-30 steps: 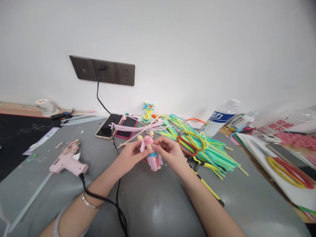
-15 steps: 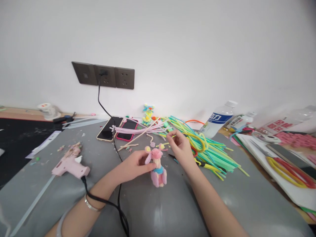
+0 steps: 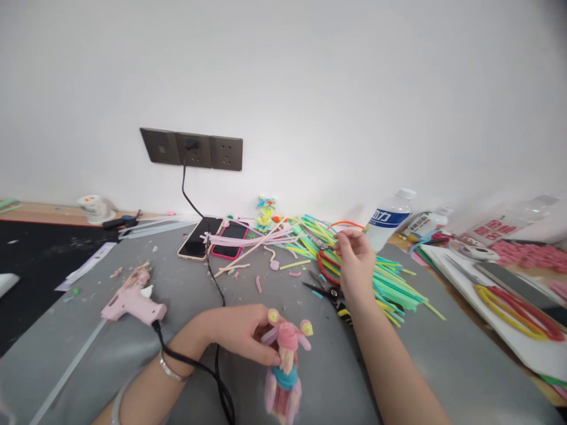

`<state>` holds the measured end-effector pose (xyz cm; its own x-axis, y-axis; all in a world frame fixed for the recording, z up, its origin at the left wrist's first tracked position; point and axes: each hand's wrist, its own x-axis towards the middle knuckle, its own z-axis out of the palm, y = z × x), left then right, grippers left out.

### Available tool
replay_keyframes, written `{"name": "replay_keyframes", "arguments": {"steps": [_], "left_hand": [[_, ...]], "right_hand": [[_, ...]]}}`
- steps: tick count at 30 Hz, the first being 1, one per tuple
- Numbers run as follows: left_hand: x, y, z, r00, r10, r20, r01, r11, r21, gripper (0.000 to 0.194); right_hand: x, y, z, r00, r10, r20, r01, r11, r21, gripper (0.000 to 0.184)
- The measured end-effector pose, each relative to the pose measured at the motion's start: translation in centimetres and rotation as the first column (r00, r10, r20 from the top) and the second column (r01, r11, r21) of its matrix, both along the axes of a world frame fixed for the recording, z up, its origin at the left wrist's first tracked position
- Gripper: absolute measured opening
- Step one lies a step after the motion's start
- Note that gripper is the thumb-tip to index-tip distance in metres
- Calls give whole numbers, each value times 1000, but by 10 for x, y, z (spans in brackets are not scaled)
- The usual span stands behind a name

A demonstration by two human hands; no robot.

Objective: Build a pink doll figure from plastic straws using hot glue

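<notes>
My left hand [image 3: 245,333] is closed on a small doll made of pipe cleaners [image 3: 286,360], with a pink top, pale middle, blue band, pink-purple skirt and yellow tips on two stalks. The doll stands upright, low in the view. My right hand [image 3: 355,265] is closed at the handles of scissors [image 3: 326,268] lying on the pipe cleaner pile [image 3: 396,289]; its fingers hide the yellow handle. Just below that hand lie black and yellow pliers [image 3: 334,293], partly covered by the wrist.
On the left lies a pink glue gun [image 3: 135,301], its black cable running past my left arm. Phones [image 3: 197,241] and pink pipe cleaners [image 3: 252,239] lie at the back, near a small yellow-blue figure [image 3: 266,213]. A bottle [image 3: 390,219] and other scissors [image 3: 509,307] are rightward.
My right hand has let go of the doll and moved right to the scissors on the pile. My left hand has brought the doll lower and nearer. The view has tilted up.
</notes>
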<state>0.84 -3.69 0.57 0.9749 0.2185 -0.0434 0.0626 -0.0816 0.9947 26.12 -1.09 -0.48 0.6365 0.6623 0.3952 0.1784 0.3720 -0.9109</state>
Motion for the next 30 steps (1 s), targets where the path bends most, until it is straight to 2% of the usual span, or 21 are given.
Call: {"name": "replay_keyframes", "arguments": {"steps": [3, 5, 7, 9, 12, 15, 19, 22, 24, 26, 28, 30], "left_hand": [[0, 0, 1, 989, -145, -26, 143, 987, -75, 37], [0, 1, 3, 980, -199, -23, 194, 972, -130, 38], [0, 0, 6, 971, -237, -13, 232, 959, -161, 36], [0, 0, 9, 967, -256, -1, 252, 952, -173, 37], [-1, 0, 14, 960, -279, -3, 273, 942, -197, 44], [-2, 0, 17, 969, -245, -6, 238, 945, -223, 53], [-5, -2, 13, 995, -95, 25, 98, 963, -253, 52], [-4, -1, 8, 989, 129, 77, -98, 942, -321, 42], [-3, 0, 4, 946, 317, 75, -270, 892, -362, 38], [-1, 2, 1, 887, 461, 39, -413, 828, -380, 36], [1, 4, 0, 840, 543, -1, -500, 774, -389, 35], [3, 5, -1, 804, 594, -26, -552, 730, -404, 36]], "right_hand": [[-1, 3, -3, 996, 63, 59, -60, 997, -46, 20], [6, 6, -5, 999, 6, 36, -5, 1000, -14, 21], [18, 8, -7, 992, -88, -87, 91, 995, 30, 23], [30, 8, -8, 965, -96, -245, 111, 993, 50, 27], [35, 9, -10, 933, 53, -356, -39, 998, 47, 35], [22, 8, -8, 909, 230, -347, -245, 970, 0, 38], [-3, 3, -3, 830, 439, -345, -488, 870, -69, 39], [-17, -3, 0, 749, 559, -355, -630, 766, -124, 36], [-23, -7, 0, 751, 591, -295, -651, 739, -176, 35], [-28, -10, 0, 760, 630, -158, -647, 715, -263, 32], [-31, -12, -1, 737, 675, 38, -617, 694, -371, 28], [-33, -14, -3, 679, 694, 241, -555, 699, -451, 24]]}}
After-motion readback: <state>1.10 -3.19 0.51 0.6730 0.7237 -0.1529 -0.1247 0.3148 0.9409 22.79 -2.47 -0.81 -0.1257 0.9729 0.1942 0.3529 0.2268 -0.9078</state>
